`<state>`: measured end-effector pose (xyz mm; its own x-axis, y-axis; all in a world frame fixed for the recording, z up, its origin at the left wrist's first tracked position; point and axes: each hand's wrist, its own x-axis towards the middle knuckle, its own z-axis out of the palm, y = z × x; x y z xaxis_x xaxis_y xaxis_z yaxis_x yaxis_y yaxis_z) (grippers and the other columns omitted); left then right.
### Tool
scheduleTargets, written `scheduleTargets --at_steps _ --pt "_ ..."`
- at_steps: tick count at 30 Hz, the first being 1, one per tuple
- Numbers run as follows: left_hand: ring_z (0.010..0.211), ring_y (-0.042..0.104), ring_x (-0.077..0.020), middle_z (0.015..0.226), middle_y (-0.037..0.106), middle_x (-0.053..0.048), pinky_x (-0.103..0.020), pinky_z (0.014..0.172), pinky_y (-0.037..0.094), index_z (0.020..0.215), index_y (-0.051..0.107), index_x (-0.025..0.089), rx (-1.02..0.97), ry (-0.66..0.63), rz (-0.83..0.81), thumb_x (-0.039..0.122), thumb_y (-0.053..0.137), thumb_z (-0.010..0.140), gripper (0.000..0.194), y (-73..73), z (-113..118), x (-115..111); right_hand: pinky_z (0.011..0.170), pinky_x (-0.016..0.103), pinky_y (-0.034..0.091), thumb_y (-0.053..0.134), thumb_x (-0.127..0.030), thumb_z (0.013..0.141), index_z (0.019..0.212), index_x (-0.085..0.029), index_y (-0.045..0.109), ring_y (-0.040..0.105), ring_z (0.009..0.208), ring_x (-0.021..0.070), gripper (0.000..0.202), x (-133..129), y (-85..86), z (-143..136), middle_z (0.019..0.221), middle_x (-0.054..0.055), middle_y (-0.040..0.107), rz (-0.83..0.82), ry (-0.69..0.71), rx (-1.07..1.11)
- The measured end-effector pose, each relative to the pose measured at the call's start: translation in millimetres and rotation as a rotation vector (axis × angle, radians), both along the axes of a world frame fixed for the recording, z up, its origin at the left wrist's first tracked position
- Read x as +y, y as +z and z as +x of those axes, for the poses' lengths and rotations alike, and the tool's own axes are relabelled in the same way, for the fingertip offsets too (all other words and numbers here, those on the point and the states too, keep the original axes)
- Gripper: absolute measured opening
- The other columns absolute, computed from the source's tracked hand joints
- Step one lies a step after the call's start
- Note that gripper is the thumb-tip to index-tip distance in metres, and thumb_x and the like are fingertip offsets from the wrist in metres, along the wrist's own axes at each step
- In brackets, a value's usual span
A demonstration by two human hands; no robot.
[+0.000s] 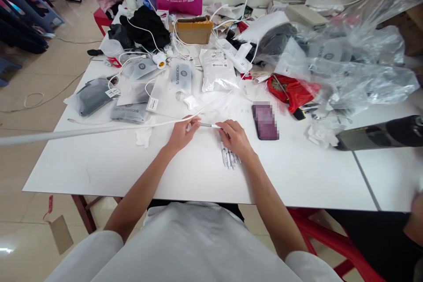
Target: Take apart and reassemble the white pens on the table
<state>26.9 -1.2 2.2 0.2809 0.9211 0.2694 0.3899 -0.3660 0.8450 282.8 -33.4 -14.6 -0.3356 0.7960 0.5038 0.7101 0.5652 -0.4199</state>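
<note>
Pale shirt (198,246) fills the space below both hands; one white table (194,172) spreads beneath them. Left hand (181,134) and right hand (234,135) curl inward, fingertips pinched together. One phone (265,121) lies right of them. Partly under the right hand sit clear pens (229,158), perhaps five or more; overlap hides the count. One slim pen (209,125) bridges the hands, pinched at both ends; it should handle light, stiff, slightly slippery, best gripped along the barrel.
</note>
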Motion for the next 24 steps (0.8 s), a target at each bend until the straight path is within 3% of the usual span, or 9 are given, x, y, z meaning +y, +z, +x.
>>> scheduleTargets --at_steps 3,5,9,14,16,21,24 --pt "0.085 0.067 -0.0174 0.106 0.077 -0.006 -0.031 0.078 0.052 0.114 0.072 0.022 -0.022 -0.036 0.084 0.058 0.068 0.102 0.038 0.2 1.2 -0.5 0.086 0.043 0.055 0.052 -0.030 0.110 0.130 -0.025 0.071 0.066 0.094 0.0260 0.028 -0.4 -0.4 2.1 0.105 0.010 0.073 -0.017 -0.028 0.030" --pt "0.084 0.066 -0.0172 0.095 0.075 -0.004 -0.031 0.079 0.051 0.105 0.072 0.023 0.007 -0.040 0.115 0.054 0.063 0.106 0.033 -0.3 2.3 -2.3 0.085 0.044 0.056 0.055 -0.032 0.109 0.130 -0.024 0.072 0.066 0.093 0.0259 0.028 -0.4 -0.9 3.2 0.102 0.010 0.072 -0.008 -0.023 0.041" --pt "0.073 0.060 -0.0157 0.081 0.071 -0.002 -0.031 0.074 0.049 0.092 0.070 0.022 0.079 0.030 0.052 0.055 0.051 0.111 0.042 -1.9 3.1 -4.3 0.086 0.045 0.057 0.055 -0.035 0.109 0.135 -0.026 0.073 0.066 0.095 0.0263 0.032 -0.4 -0.6 2.3 0.100 0.010 0.071 -0.029 0.006 0.082" --pt "0.089 0.067 -0.0186 0.105 0.075 -0.006 -0.032 0.082 0.053 0.124 0.070 0.025 0.049 -0.101 0.099 0.055 0.065 0.105 0.036 -3.8 4.3 -4.1 0.084 0.042 0.059 0.053 -0.032 0.111 0.135 -0.025 0.073 0.066 0.096 0.0246 0.032 -1.2 2.7 -1.6 0.101 0.010 0.068 -0.074 0.043 0.183" --pt "0.087 0.066 -0.0189 0.099 0.074 -0.006 -0.033 0.081 0.052 0.113 0.072 0.024 0.082 -0.125 0.141 0.051 0.059 0.109 0.030 -4.5 5.2 -4.8 0.084 0.041 0.060 0.055 -0.032 0.110 0.131 -0.025 0.074 0.067 0.097 0.0239 0.029 -1.4 4.0 -2.6 0.102 0.009 0.068 -0.103 0.047 0.223" --pt "0.080 0.064 -0.0192 0.078 0.069 -0.003 -0.033 0.076 0.050 0.085 0.069 0.022 0.139 -0.024 0.080 0.048 0.049 0.113 0.043 -4.5 4.8 -5.0 0.085 0.041 0.060 0.057 -0.032 0.109 0.123 -0.024 0.074 0.068 0.097 0.0236 0.024 -0.5 5.0 -1.8 0.107 0.009 0.067 -0.126 0.037 0.254" --pt "0.085 0.066 -0.0186 0.092 0.074 -0.004 -0.032 0.082 0.053 0.104 0.074 0.023 0.135 -0.042 0.048 0.051 0.055 0.111 0.035 -3.9 4.4 -4.9 0.085 0.041 0.060 0.057 -0.030 0.108 0.125 -0.025 0.072 0.068 0.097 0.0234 0.023 -0.4 4.2 -1.1 0.113 0.010 0.067 -0.122 0.028 0.240"
